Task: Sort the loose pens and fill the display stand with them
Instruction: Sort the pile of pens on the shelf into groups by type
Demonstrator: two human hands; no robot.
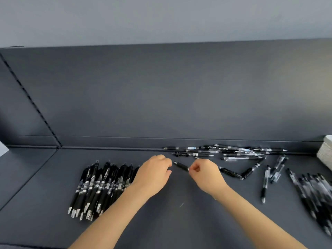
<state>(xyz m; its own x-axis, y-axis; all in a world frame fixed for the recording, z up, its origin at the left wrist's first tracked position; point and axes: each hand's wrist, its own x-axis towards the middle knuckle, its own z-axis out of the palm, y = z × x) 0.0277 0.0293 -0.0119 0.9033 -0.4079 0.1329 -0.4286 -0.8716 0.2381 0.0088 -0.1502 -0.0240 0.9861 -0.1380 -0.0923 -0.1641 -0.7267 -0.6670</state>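
My right hand (pixel 206 174) pinches a black pen (pixel 181 166) by its middle, tip pointing left. Just beyond that tip my left hand (pixel 154 174) hovers with fingers curled and nothing visibly in it. A neat pile of black pens (pixel 98 188) lies at the left, partly under my left wrist. Loose mixed pens (pixel 228 152) are scattered along the back ledge. More single pens (pixel 265 182) lie to the right of my right hand. A second pile of clear-barrelled pens (pixel 318 196) sits at the far right edge. No display stand is in view.
The dark grey shelf surface (pixel 170 212) has a tall back panel (pixel 170 96) close behind the pens. A pale box corner (pixel 326 151) shows at the right edge. A slotted upright strip (pixel 30 99) runs down the left.
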